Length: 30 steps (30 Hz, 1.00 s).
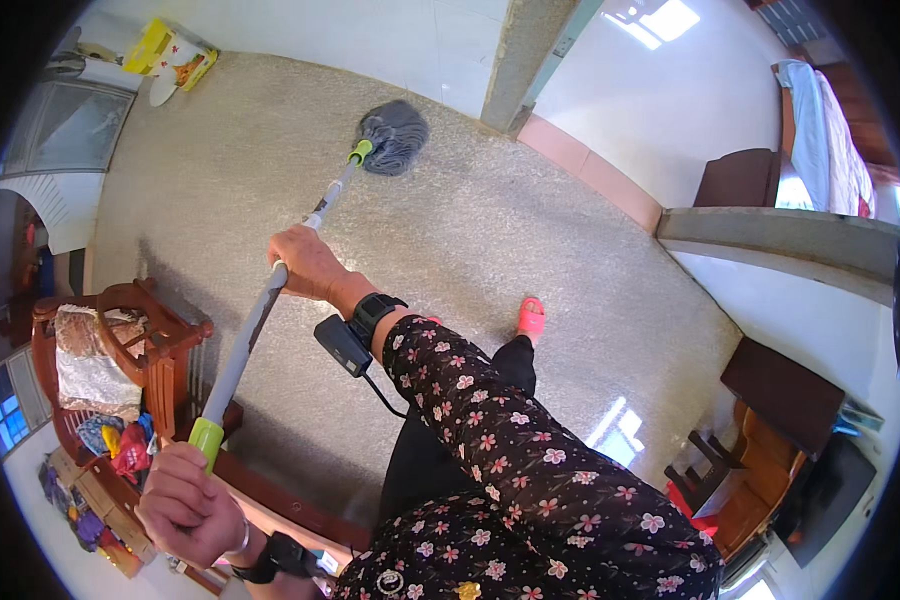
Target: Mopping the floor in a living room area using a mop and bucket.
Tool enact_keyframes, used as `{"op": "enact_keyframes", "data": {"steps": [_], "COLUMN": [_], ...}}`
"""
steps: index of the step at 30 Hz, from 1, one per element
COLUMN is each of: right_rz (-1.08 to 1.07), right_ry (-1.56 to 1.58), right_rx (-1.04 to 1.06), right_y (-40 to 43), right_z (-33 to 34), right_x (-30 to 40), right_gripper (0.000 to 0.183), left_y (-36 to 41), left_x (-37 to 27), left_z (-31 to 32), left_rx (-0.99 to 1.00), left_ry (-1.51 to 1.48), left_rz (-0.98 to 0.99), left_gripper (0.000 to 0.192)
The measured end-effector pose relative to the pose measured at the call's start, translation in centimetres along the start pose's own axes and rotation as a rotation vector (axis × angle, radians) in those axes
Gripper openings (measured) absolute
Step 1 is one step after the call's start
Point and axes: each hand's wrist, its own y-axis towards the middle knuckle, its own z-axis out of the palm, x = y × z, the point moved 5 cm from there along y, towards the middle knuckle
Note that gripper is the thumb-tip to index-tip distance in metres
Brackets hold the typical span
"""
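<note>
A string mop with a grey head [394, 136] rests on the speckled floor, its grey pole slanting down to the lower left. My left hand [189, 504] is closed around the green grip at the pole's upper end. Farther down the pole, nearer the mop head, my right hand [307, 262] grips the shaft. A green collar [361, 153] joins the pole to the grey strands. Both wrists carry black bands, and a small black box [343, 345] with a cable hangs by the right one.
A carved wooden seat [172, 330] with cloths and bags stands at left. A yellow box [195, 67] sits by the upper-left wall. Right of the mop are a doorway with a pink sill [592, 176] and a concrete post [525, 60]. Wooden furniture [765, 465] and a black stool stand lower right.
</note>
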Motion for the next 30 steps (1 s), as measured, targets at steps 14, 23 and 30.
{"op": "enact_keyframes", "data": {"steps": [14,23,30], "right_rz": [0.176,0.387,0.671], "right_ry": [-0.022,-0.464,-0.712], "right_rx": [-0.046,-0.415,-0.578], "right_y": [-5.5,-18.5,-31.9], "right_z": [-17.6,-40.0,-47.4], "right_x": [5.8,1.0,1.0], "right_gripper": [0.036,0.02,0.024], "left_y": [10.2,4.5,-6.7], "left_x": [-5.7,-1.5,1.9], "left_z": [12.5,36.3,46.4], "left_rx": [-0.409,0.653,0.951], "left_ry": [0.075,-0.544,-0.525], "left_rz": [-0.171,-0.196,-0.483], "left_gripper": [0.037,0.031,0.04]}}
